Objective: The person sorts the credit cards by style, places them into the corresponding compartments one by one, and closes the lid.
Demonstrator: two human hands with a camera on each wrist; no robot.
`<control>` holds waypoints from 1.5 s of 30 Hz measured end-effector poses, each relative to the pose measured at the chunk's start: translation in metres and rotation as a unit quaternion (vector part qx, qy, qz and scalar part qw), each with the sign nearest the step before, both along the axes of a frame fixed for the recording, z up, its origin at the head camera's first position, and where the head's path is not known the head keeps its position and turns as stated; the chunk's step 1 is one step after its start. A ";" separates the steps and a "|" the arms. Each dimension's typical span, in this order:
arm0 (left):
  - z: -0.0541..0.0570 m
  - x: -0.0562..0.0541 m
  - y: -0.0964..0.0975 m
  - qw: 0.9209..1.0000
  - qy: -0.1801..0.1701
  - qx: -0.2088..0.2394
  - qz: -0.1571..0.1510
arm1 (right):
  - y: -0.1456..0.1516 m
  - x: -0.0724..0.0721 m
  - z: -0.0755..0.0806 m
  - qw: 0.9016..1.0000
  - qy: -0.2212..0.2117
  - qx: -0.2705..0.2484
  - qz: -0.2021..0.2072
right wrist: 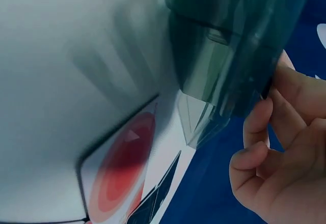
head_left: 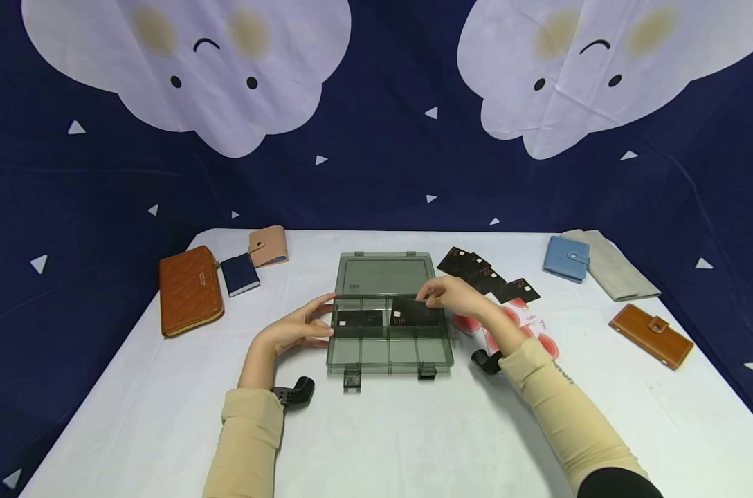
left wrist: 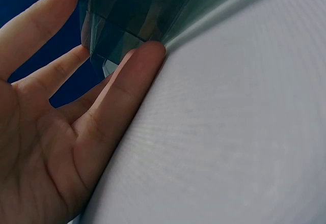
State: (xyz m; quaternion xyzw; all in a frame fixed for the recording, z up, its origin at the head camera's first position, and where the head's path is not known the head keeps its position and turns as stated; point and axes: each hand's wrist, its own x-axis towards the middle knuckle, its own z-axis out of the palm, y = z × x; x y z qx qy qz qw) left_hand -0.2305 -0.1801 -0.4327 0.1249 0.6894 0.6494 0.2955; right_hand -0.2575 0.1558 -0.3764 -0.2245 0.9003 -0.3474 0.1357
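Note:
A translucent grey-green divided plastic box [head_left: 372,351] lies on the white table with its lid [head_left: 385,271] folded back. My left hand [head_left: 294,329] rests against the box's left side, its fingers spread and mostly straight; fingertips [left wrist: 153,51] touch the wall low down in the left wrist view. My right hand [head_left: 459,296] pinches a black VIP card [head_left: 416,315] by its upper edge, at the back right compartments. In the right wrist view most of that card is hidden behind the box wall. Another black card [head_left: 367,319] lies in the back left compartments.
Several black cards [head_left: 487,280] overlap right of the lid, beside red-and-white patterned cards [head_left: 541,346]. At left are a brown zip wallet [head_left: 191,290], a navy card holder [head_left: 239,274] and a tan wallet [head_left: 268,245]. A blue wallet [head_left: 566,258], a grey pouch [head_left: 619,266] and an orange-brown wallet [head_left: 650,335] lie right.

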 end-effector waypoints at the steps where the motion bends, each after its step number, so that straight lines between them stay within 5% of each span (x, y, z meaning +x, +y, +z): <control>1: 0.000 0.000 0.000 1.000 0.000 0.000 0.001 | -0.001 0.000 0.000 1.000 0.005 0.006 0.001; 14: 0.001 0.000 0.000 1.000 0.000 0.000 0.002 | -0.010 0.005 -0.003 0.986 0.120 0.104 0.044; 25: 0.000 0.000 -0.001 1.000 -0.001 0.005 0.000 | -0.013 0.013 0.000 0.959 0.212 0.182 0.044; 38: 0.001 0.002 0.000 1.000 -0.002 0.004 -0.003 | -0.006 0.014 0.000 0.972 0.174 0.148 0.057; 42: 0.002 0.002 0.001 1.000 -0.002 0.004 -0.003 | 0.004 0.003 0.001 0.984 0.153 0.091 0.010; 45: 0.002 0.003 0.001 1.000 -0.003 0.004 -0.003 | 0.014 -0.009 -0.001 0.983 0.157 0.075 -0.052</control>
